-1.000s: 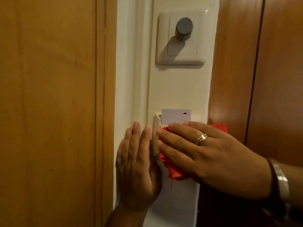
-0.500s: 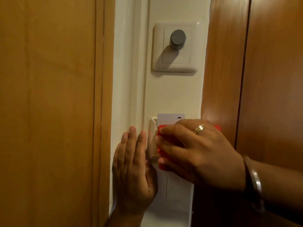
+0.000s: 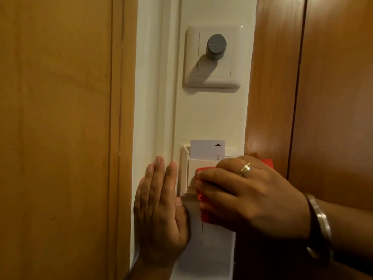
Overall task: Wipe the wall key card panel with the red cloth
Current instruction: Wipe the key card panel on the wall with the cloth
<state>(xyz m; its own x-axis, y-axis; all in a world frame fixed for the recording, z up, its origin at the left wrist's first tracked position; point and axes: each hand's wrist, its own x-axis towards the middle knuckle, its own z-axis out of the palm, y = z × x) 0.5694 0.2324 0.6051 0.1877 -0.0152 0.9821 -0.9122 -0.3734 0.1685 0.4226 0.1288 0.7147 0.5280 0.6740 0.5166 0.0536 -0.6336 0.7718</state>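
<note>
Right hand [image 3: 250, 197], fist bunched on red cloth [image 3: 203, 215], now shifted rightward across key card panel [image 3: 191, 174]; left hand [image 3: 159, 205] flat, beside panel; wiping midway.

card [image 3: 203, 149] in panel [image 3: 192, 170], dial [image 3: 215, 47] above

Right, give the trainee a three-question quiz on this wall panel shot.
1. True or false: the right hand presses the red cloth against the key card panel.
2. What sits in the panel's slot? A) a key card B) a pen C) nothing
3. Where does the left hand rest?

Key
1. True
2. A, the white key card
3. Flat on the white wall, left of the panel.
</note>
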